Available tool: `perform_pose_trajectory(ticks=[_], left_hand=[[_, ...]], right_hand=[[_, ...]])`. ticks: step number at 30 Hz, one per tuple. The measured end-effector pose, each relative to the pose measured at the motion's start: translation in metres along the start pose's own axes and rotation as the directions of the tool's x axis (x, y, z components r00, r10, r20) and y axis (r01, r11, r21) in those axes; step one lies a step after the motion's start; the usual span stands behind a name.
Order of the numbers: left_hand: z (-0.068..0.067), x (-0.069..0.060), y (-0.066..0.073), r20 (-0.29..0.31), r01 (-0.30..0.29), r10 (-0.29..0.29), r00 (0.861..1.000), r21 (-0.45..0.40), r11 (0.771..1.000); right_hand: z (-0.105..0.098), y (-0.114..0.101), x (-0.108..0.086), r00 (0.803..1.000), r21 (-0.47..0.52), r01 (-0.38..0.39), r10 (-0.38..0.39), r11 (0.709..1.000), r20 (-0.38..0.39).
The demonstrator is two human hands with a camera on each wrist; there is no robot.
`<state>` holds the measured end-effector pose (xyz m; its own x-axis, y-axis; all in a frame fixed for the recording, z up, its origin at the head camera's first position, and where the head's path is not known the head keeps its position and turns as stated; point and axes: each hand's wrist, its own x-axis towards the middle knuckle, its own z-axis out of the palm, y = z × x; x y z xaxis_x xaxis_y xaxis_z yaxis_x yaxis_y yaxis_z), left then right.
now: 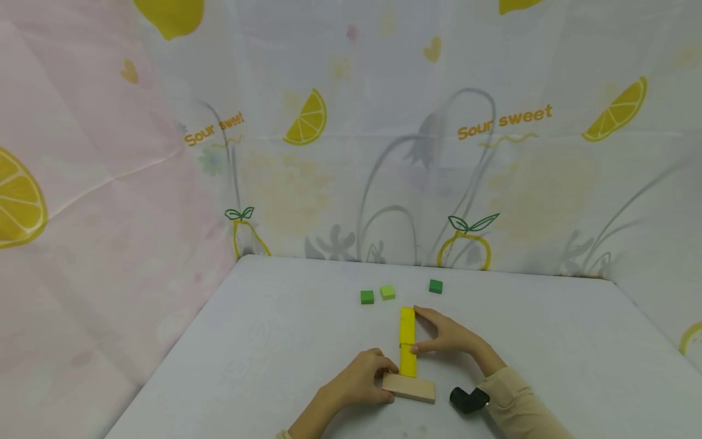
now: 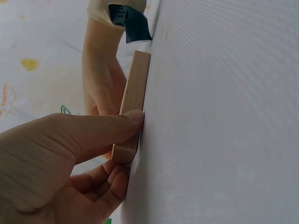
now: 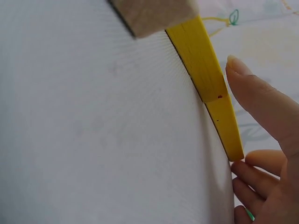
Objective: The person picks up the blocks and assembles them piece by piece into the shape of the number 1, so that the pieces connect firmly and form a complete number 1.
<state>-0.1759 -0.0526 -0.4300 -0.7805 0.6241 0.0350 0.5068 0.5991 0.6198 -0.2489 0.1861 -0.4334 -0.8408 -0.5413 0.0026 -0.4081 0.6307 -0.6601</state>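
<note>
Two yellow blocks lie end to end on the white table, a far one (image 1: 407,326) and a near one (image 1: 408,361). Across their near end sits a plain wooden block (image 1: 411,388), at about a right angle to them. My left hand (image 1: 359,379) pinches this wooden block by its left end, the thumb (image 2: 133,116) on its near side. Along the right side of the yellow pair is my right hand (image 1: 450,334), its thumb by the joint and a fingertip at the far end. In the right wrist view, that thumb (image 3: 240,67) stands slightly off the yellow surface.
Farther back on the table (image 1: 263,341) lie a green block (image 1: 367,297), a light green block (image 1: 387,292) and another green block (image 1: 436,286). A black device (image 1: 468,400) sits at the right sleeve. Printed cloth (image 1: 351,183) hangs behind the table.
</note>
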Motion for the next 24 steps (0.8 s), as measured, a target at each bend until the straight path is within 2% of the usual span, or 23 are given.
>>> perform_pose_trajectory(ticks=[7,13,24], left_hand=[[-0.0017,-0.0004,-0.0013,0.005,-0.017,0.017,1.0,-0.015,1.0],[-0.0052,-0.0001,-0.0018,0.023,0.008,-0.007,1.0,-0.057,0.998],[-0.0094,0.0,-0.002,0.028,0.006,-0.003,1.0,-0.109,0.994]], right_hand=[[0.0005,-0.0008,-0.0008,1.0,-0.001,-0.021,0.021,1.0,-0.011],[-0.0003,0.0031,0.0001,0.999,0.012,-0.026,0.027,1.0,-0.027],[-0.0044,0.0026,0.0003,0.998,-0.006,-0.017,0.017,1.0,-0.061]])
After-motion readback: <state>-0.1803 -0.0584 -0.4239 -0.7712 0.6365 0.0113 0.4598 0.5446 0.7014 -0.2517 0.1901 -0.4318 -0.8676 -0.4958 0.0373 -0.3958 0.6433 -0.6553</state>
